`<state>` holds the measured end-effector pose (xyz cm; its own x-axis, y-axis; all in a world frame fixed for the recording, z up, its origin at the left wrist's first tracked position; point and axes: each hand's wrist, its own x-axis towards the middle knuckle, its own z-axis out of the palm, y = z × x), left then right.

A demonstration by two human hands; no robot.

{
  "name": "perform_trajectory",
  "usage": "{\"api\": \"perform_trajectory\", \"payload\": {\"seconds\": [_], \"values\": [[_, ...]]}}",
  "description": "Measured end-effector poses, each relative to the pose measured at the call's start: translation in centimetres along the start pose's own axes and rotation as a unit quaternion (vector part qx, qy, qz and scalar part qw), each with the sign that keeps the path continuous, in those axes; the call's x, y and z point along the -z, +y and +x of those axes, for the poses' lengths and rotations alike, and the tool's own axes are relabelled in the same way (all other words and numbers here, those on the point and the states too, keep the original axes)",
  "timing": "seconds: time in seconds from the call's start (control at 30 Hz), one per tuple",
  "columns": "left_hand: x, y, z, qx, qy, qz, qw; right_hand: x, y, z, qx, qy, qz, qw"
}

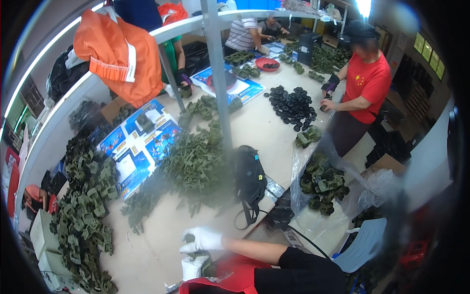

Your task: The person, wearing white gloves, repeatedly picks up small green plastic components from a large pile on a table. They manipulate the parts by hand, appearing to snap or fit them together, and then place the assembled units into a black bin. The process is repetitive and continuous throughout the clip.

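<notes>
White gloves cover both of my hands at the table's near edge. My right hand (204,240) has its fingers curled around a small dark green piece (188,238), mostly hidden by the glove. Just below it, close to my red apron, my left hand (192,267) is closed against an olive-green moulded plastic part (209,267). The two hands nearly touch, and a bit of green shows between them. Beyond them spreads a heap of olive-green plastic parts (193,161). A longer pile of similar parts (85,210) runs along the left side.
A black bag (249,176) lies right of the heap, its strap looping onto the table. A metal post (215,73) rises from the tabletop. Black round parts (292,105) lie before a co-worker in red (369,83). A blue-grey chair (364,245) stands at right.
</notes>
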<state>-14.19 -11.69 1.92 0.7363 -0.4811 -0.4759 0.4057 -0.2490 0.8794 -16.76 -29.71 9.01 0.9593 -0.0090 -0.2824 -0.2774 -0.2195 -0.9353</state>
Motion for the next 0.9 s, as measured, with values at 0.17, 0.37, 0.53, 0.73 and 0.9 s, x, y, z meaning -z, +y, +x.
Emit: {"api": "perform_trajectory", "payload": {"seconds": [0.17,0.37,0.53,0.73,0.9], "values": [[1.2,1.4,-0.8,0.027,0.064,-0.061,0.996,-1.9,3.2,2.2,0.031,0.052,0.166,0.984],[2.4,3.1,0.8,0.006,0.132,-0.169,0.977,-5.6,2.5,-0.2,-0.043,-0.062,0.222,0.972],[5.3,0.6,3.6,0.147,0.132,-0.304,0.932,-9.3,5.5,4.1,-0.201,-0.089,0.225,0.949],[10.0,-5.6,5.7,0.160,0.098,-0.240,0.953,-12.9,13.8,8.7,-0.201,-0.088,0.320,0.922],[13.5,-6.8,4.5,0.116,0.069,-0.255,0.957,3.5,4.4,15.6,-0.150,0.124,0.515,0.835]]}}
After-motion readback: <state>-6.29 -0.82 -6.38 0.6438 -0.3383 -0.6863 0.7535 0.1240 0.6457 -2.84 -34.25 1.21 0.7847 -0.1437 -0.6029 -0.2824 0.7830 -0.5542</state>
